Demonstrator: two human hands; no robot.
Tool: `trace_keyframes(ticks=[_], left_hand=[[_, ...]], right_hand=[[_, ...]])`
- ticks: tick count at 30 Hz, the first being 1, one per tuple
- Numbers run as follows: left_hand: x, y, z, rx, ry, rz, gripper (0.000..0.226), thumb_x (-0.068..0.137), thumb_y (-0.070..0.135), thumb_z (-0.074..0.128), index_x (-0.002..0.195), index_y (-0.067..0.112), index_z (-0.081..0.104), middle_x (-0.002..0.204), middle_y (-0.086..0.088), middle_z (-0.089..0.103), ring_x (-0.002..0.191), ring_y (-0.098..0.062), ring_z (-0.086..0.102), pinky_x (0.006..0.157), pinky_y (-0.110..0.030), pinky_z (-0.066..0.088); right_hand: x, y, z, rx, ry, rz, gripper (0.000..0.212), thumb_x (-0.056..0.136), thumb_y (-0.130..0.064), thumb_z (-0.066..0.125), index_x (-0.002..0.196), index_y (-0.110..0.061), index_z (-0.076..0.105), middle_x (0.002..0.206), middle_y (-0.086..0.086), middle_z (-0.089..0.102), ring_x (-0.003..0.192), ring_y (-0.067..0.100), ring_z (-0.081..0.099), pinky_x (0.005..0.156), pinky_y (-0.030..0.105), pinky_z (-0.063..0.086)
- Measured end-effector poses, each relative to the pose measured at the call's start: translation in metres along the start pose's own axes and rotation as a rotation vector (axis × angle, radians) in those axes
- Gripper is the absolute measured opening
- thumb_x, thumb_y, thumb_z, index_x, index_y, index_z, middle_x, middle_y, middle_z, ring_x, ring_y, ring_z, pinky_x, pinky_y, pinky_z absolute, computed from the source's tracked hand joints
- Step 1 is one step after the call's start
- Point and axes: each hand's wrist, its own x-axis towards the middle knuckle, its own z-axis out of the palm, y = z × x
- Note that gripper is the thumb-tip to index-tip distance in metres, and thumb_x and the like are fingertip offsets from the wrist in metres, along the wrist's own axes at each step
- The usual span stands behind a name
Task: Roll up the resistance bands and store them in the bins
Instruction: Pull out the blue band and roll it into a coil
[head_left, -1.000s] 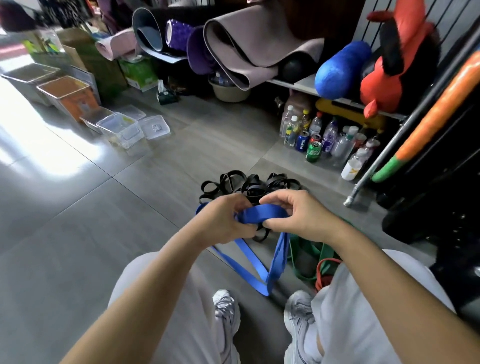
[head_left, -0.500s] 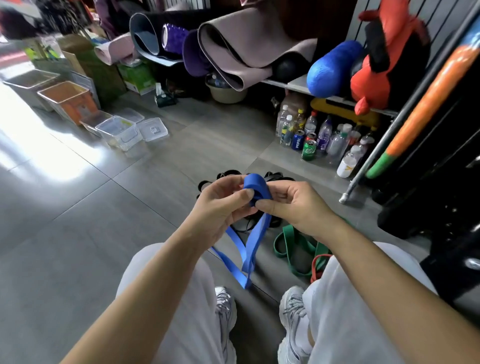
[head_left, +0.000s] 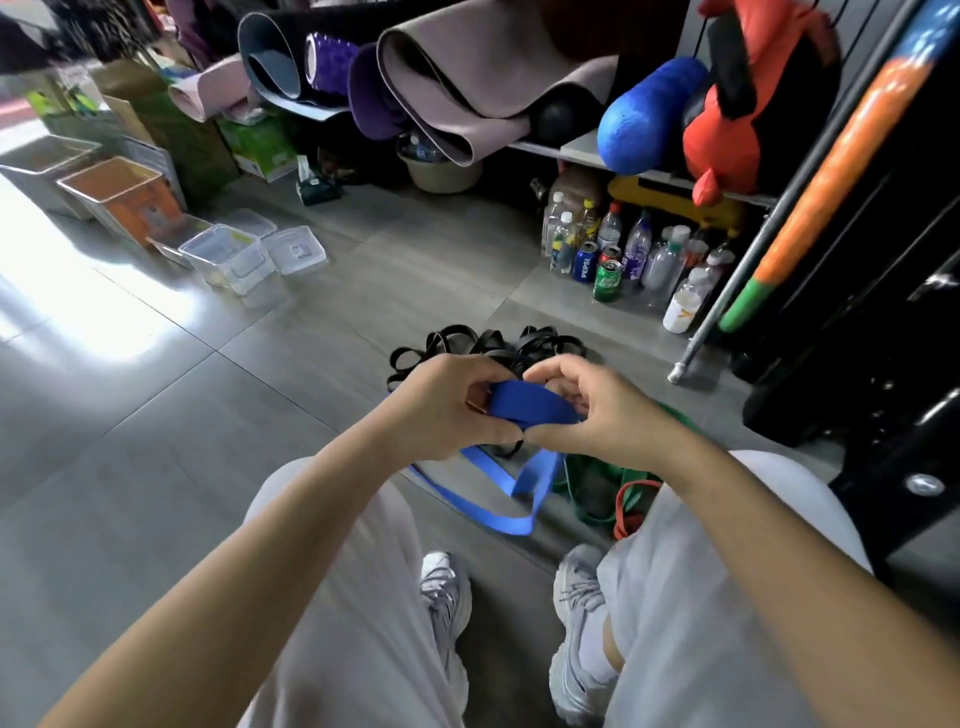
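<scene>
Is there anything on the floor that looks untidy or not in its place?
Yes. Black bands lie tangled in a heap on the floor, and green and red bands lie loose beside it.

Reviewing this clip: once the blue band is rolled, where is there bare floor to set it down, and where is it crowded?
Bare tile lies left of the left hand, between the knees and the clear bins, and ahead between the black bands and the beige tub. It is crowded under the right hand, with green band and red band, and by the bottles.
</scene>
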Motion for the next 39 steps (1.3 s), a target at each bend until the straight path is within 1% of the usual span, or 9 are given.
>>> trace_keyframes(ticks=[4,9,13,18,22,25,29,33,39], left_hand=[[-0.024,-0.011,0.010,-0.373,-0.007,-0.036,0.033,0.070,-0.004,0.076,0.088,0.023,0.066,0.073,0.010,0.070,0.069,-0.002,0.064,0.066,-0.015,0.049],[-0.043,-0.019,0.037,-0.896,0.043,-0.034,0.034,0.066,0.008,0.073,0.100,0.005,0.069,0.091,-0.010,0.071,0.085,-0.022,0.065,0.080,-0.032,0.051],[-0.052,-0.017,0.051,-1.078,0.034,-0.060,0.038,0.072,0.000,0.065,0.110,-0.003,0.062,0.093,-0.011,0.070,0.089,-0.022,0.065,0.085,-0.030,0.053],[-0.059,-0.018,0.048,-1.053,0.016,-0.098,0.037,0.071,0.001,0.065,0.108,0.000,0.062,0.092,-0.009,0.069,0.088,-0.022,0.064,0.085,-0.030,0.054],[-0.061,-0.010,0.046,-1.042,0.043,-0.056,0.030,0.072,-0.001,0.064,0.101,0.002,0.064,0.087,-0.007,0.071,0.083,-0.019,0.066,0.079,-0.027,0.054],[-0.061,-0.006,0.052,-1.135,0.067,-0.065,0.030,0.072,-0.001,0.064,0.102,0.001,0.063,0.085,-0.008,0.070,0.081,-0.019,0.067,0.077,-0.025,0.053],[-0.061,-0.009,0.057,-1.174,0.096,-0.092,0.032,0.068,-0.004,0.068,0.099,0.000,0.062,0.083,-0.008,0.070,0.078,-0.019,0.068,0.074,-0.023,0.054],[-0.064,-0.013,0.053,-1.141,0.092,-0.119,0.037,0.066,-0.006,0.068,0.103,-0.002,0.063,0.087,-0.008,0.071,0.081,-0.020,0.070,0.076,-0.023,0.054],[-0.065,-0.014,0.054,-1.261,0.138,-0.109,0.031,0.069,-0.008,0.065,0.100,-0.001,0.063,0.082,-0.008,0.072,0.078,-0.018,0.070,0.074,-0.021,0.054]], right_hand=[[-0.026,0.022,0.018,0.019,0.022,-0.002,0.026,0.076,-0.007,0.076,0.097,-0.019,0.069,0.096,0.003,0.072,0.091,0.020,0.067,0.088,0.034,0.050],[-0.047,0.029,0.047,0.501,0.150,-0.098,0.028,0.079,0.010,0.063,0.097,-0.012,0.064,0.082,-0.011,0.071,0.079,0.001,0.063,0.074,0.016,0.049],[-0.055,0.022,0.053,0.563,0.247,-0.169,0.027,0.078,0.002,0.067,0.101,-0.014,0.065,0.088,-0.008,0.073,0.084,0.004,0.065,0.076,0.018,0.050],[-0.059,0.016,0.044,0.343,0.235,-0.146,0.025,0.076,-0.013,0.073,0.088,-0.034,0.072,0.079,-0.001,0.067,0.074,0.013,0.058,0.070,0.028,0.050],[-0.063,0.013,0.041,0.325,0.181,-0.091,0.020,0.074,-0.017,0.078,0.091,-0.025,0.070,0.084,0.016,0.067,0.075,0.020,0.058,0.073,0.047,0.051],[-0.066,0.010,0.043,0.328,0.244,-0.111,0.018,0.074,-0.020,0.077,0.089,-0.021,0.068,0.076,0.006,0.063,0.069,0.015,0.056,0.065,0.035,0.049],[-0.070,0.005,0.032,0.344,0.251,-0.105,0.024,0.073,-0.011,0.076,0.092,-0.023,0.069,0.083,0.000,0.070,0.077,0.011,0.061,0.075,0.031,0.051],[-0.071,-0.005,0.017,0.289,0.227,-0.147,0.029,0.070,-0.006,0.076,0.091,-0.025,0.068,0.077,-0.013,0.070,0.073,0.002,0.062,0.071,0.015,0.050],[-0.069,0.009,0.041,0.392,0.264,-0.100,0.028,0.064,-0.018,0.082,0.087,-0.027,0.070,0.080,-0.006,0.069,0.076,0.009,0.060,0.072,0.021,0.051]])
